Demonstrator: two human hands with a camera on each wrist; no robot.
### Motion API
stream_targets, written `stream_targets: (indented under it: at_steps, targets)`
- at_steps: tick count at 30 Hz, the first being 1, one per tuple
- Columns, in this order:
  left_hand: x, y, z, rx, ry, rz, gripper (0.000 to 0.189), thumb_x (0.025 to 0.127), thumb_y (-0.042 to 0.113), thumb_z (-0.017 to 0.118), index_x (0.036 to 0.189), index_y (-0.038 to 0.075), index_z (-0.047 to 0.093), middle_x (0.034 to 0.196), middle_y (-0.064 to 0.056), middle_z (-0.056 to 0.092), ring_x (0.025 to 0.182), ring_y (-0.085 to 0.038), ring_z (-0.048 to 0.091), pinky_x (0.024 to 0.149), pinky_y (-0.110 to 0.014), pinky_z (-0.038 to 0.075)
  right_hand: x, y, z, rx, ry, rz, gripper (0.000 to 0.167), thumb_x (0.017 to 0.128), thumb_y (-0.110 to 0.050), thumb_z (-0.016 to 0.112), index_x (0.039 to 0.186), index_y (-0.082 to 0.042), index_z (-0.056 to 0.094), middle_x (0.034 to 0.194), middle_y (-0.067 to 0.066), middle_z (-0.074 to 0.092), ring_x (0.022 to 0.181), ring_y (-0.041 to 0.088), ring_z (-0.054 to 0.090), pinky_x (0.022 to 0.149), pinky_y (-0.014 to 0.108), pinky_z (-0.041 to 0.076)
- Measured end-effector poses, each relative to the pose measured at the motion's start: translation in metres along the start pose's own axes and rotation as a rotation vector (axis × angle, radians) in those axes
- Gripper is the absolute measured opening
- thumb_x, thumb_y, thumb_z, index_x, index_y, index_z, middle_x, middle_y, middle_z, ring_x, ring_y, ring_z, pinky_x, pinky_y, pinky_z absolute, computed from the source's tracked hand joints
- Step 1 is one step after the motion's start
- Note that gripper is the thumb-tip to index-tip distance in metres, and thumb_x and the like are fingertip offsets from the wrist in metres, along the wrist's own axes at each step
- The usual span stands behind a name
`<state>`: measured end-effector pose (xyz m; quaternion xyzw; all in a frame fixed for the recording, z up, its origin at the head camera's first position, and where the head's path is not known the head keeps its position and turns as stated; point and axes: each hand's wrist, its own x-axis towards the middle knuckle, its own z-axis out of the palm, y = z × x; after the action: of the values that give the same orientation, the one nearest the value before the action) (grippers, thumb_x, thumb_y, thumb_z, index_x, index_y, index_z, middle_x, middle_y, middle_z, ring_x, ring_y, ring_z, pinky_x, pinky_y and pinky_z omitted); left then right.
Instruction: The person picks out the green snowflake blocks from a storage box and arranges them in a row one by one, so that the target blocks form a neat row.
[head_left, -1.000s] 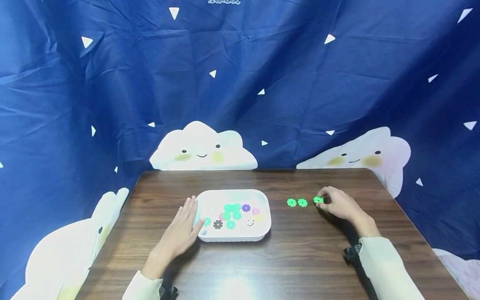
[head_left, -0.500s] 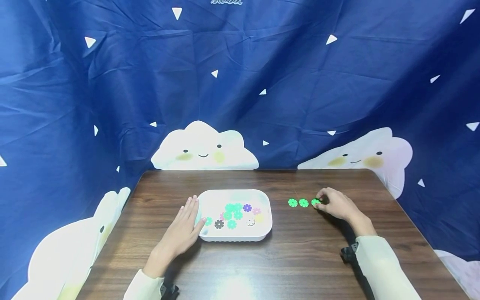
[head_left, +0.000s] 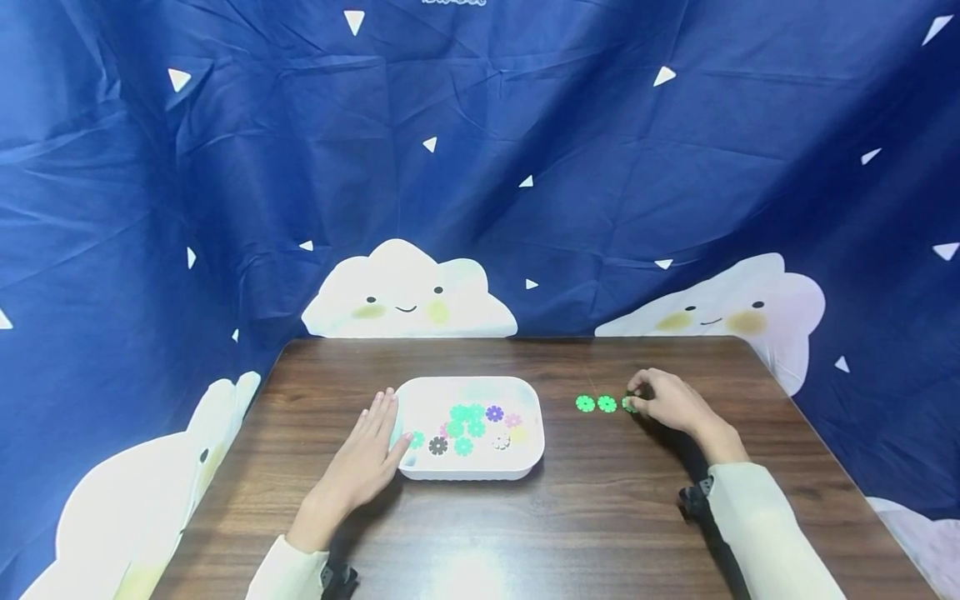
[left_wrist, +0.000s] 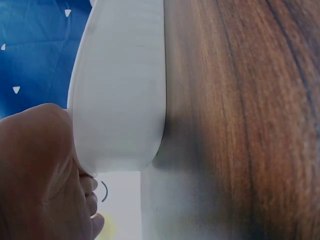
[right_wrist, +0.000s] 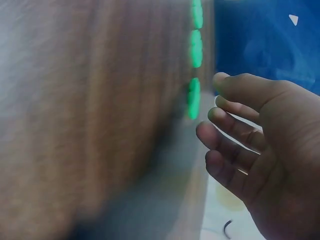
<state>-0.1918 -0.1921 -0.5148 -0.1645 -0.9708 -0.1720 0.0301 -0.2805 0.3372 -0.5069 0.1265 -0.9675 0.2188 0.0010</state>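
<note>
My left hand (head_left: 360, 458) lies with straight fingers along the left rim of a white plastic tray (head_left: 472, 477), thumb over its near corner. In the left wrist view the palm (left_wrist: 30, 165) meets the tray's edge. Right of the tray, three green flower-shaped plastic pieces lie in a row: a left one (head_left: 585, 403), a middle one (head_left: 607, 403) and a right one (head_left: 627, 405). My right hand (head_left: 675, 406) hovers at the right piece, partly covering it in the head view. The right wrist view shows its loosely bent fingers apart from that piece (right_wrist: 193, 100), holding nothing.
Several flower-shaped pieces lie inside the tray, among them a purple one (head_left: 494, 413), a black one (head_left: 438, 445) and green ones (head_left: 463, 447). The brown wooden table (head_left: 585, 533) ends at a blue curtain (head_left: 480, 167) with white clouds.
My right hand slid the third green piece left, up beside the other two, then let go and lifted its fingers off it. My left hand has stayed on the tray.
</note>
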Motion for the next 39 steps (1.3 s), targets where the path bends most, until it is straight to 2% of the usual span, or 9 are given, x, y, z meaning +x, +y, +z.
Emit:
stream_targets:
  at_steps: [6,13,17,22,35,39]
  targets:
    - [0.001,-0.001,0.001,-0.006,0.001,0.000,0.075,0.114,0.043,0.041,0.166,-0.007,0.021,0.177,-0.023,0.016,0.166,-0.039,0.015,0.134,-0.058,0.020,0.015,-0.018,-0.011,-0.003,-0.012,-0.075,0.011,0.097,-0.018,0.077,0.103,-0.009,0.074,0.095,0.003,0.077,0.090,0.020,0.073,0.079,0.046,0.058]
    - [0.001,-0.001,0.000,-0.004,0.003,0.000,0.075,0.114,0.043,0.041,0.166,-0.007,0.021,0.176,-0.023,0.016,0.166,-0.039,0.016,0.134,-0.058,0.021,0.031,-0.043,-0.018,-0.039,-0.043,-0.144,0.012,0.097,-0.020,0.077,0.105,-0.011,0.075,0.096,0.000,0.075,0.087,0.015,0.070,0.078,0.043,0.058]
    - [0.000,-0.001,-0.001,-0.004,0.002,0.001,0.075,0.114,0.043,0.042,0.166,-0.007,0.021,0.176,-0.023,0.017,0.165,-0.039,0.016,0.134,-0.058,0.021,0.038,-0.063,-0.023,-0.064,-0.057,-0.201,0.012,0.097,-0.022,0.077,0.105,-0.013,0.076,0.091,-0.005,0.074,0.083,0.011,0.067,0.077,0.040,0.057]
    - [0.000,-0.001,0.000,-0.003,0.014,0.007,0.075,0.114,0.043,0.042,0.166,-0.007,0.022,0.176,-0.023,0.018,0.165,-0.039,0.017,0.133,-0.059,0.022,0.048,-0.090,-0.029,-0.101,-0.076,-0.242,0.012,0.098,-0.024,0.076,0.107,-0.016,0.076,0.093,-0.007,0.074,0.086,0.012,0.067,0.081,0.043,0.058]
    - [0.000,0.000,0.000,-0.002,0.025,0.011,0.075,0.114,0.042,0.044,0.166,-0.008,0.023,0.176,-0.024,0.020,0.165,-0.040,0.018,0.133,-0.059,0.023,0.053,-0.162,-0.040,-0.154,-0.140,-0.350,0.009,0.099,-0.029,0.076,0.106,-0.024,0.077,0.097,-0.012,0.074,0.084,0.009,0.064,0.076,0.037,0.057]
    - [0.000,0.000,0.000,-0.010,0.024,0.012,0.075,0.114,0.042,0.044,0.166,-0.008,0.023,0.176,-0.023,0.020,0.165,-0.039,0.018,0.133,-0.059,0.023,0.054,-0.179,-0.039,-0.184,-0.168,-0.385,0.009,0.099,-0.029,0.076,0.106,-0.023,0.077,0.093,-0.012,0.072,0.083,0.010,0.062,0.078,0.037,0.056]
